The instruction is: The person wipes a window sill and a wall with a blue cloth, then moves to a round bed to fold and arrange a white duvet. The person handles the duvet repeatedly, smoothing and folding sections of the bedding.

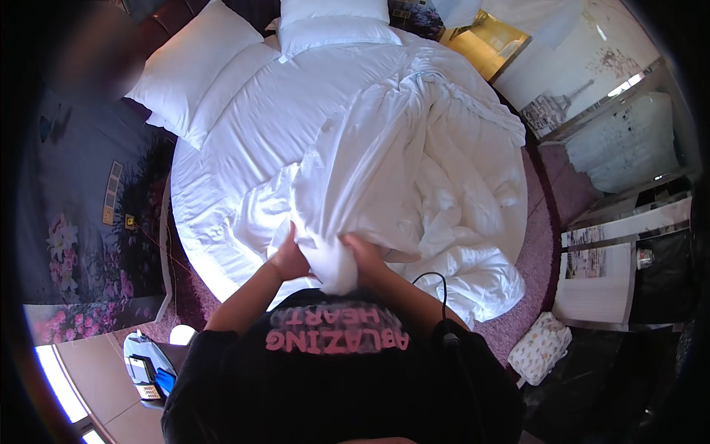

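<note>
A white duvet (370,159) lies bunched and creased over the near and right parts of a round bed (222,181) with a white sheet. Close to my body, my left hand (291,257) grips the duvet's near edge, thumb pointing away from me. My right hand (362,254) is closed on the same fabric, a short way to the right. Between the two hands the white cloth bulges and hangs toward my black shirt. Folds of the fabric hide some of my fingers. Farther off, the duvet is gathered into a knot-like bunch near the bed's far right.
White pillows (203,70) lean at the bed's far left, and more pillows (340,33) lie at the far middle. A gold box-like piece (492,43) stands beyond the right edge. Pink carpet (529,270) rings the bed. A patterned cushion (540,348) lies lower right.
</note>
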The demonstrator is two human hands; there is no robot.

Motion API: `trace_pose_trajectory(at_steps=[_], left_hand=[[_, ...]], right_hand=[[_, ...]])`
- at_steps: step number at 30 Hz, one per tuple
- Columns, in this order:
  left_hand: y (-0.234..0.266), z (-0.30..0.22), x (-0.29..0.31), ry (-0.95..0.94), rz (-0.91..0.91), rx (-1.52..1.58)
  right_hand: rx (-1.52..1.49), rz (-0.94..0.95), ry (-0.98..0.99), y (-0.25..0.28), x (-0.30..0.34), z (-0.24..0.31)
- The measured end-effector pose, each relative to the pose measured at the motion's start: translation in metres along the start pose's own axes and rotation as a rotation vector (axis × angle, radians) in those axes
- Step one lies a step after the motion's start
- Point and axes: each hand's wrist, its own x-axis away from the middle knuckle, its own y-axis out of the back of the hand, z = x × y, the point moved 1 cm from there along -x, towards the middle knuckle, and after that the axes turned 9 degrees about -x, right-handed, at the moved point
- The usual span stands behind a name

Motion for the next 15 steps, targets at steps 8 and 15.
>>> trace_pose_trajectory(at_steps=[8,15], left_hand=[[-0.08,-0.098,0.097,-0.871,-0.263,-0.218],[0.007,-0.188,0.178,-1.006,-1.135,-0.45]], right_hand=[[1.244,0.901,0.023,-0.084,0.032,-0.009],[1.071,0.447,-0.033,-0.1,0.005,-0.038]])
